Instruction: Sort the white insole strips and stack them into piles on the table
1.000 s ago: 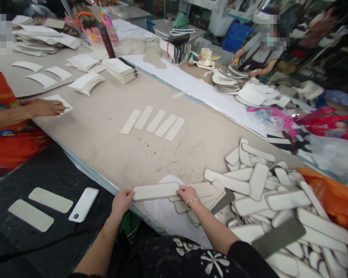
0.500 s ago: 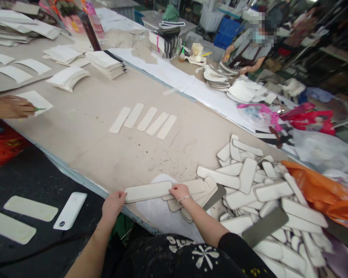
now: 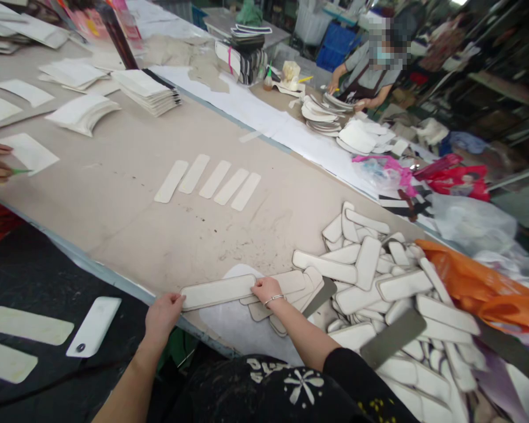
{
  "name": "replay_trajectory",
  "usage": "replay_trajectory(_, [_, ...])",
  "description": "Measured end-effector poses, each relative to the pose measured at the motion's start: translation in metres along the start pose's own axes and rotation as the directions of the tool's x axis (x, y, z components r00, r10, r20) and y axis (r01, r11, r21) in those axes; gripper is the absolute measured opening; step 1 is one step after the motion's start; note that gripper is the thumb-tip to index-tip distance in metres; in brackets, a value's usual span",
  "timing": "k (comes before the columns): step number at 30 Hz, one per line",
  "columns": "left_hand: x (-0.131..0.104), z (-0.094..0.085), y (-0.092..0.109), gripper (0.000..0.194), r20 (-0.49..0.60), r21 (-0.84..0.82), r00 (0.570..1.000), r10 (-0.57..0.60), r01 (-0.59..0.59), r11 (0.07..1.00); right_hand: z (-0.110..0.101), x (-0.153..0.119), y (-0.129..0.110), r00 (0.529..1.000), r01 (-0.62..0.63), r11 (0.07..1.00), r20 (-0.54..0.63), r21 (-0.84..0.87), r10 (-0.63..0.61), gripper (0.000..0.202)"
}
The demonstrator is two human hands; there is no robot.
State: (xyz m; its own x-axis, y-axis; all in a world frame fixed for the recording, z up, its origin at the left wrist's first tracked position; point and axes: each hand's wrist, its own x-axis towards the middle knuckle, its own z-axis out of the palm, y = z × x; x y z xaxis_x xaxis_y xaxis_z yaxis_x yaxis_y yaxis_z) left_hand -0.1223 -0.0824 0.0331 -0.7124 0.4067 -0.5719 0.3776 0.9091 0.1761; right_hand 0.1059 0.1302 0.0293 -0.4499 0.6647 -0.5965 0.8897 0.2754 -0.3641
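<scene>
One white strip (image 3: 218, 292) is held at both ends, the left hand (image 3: 164, 317) pinching one and the right hand (image 3: 267, 290) the other, so work on this piece looks unfinished. Five pale strips (image 3: 215, 179) lie laid out beyond the fingers, while a heap (image 3: 367, 262) too jumbled to count remains right of the right fingers; two greenish strips (image 3: 29, 325) and one phone-like object (image 3: 94, 326) rest left of the left fingertips.
</scene>
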Motion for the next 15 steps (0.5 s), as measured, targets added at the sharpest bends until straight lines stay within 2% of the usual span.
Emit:
replay_trajectory(7, [-0.002,-0.0023,-0.0028,0.031,-0.078,-0.078,0.994,-0.072,0.066,0.995,0.0042,0.0053,0.002,0.999,0.023,0.999,0.032,-0.025,-0.023,0.018])
replay_trajectory(15, [-0.0015,-0.004,-0.0023,0.024,-0.063,-0.1,0.997,-0.047,0.041,0.994,0.0037,0.0041,0.001,0.999,0.037,0.998,0.042,-0.058,-0.034,0.019])
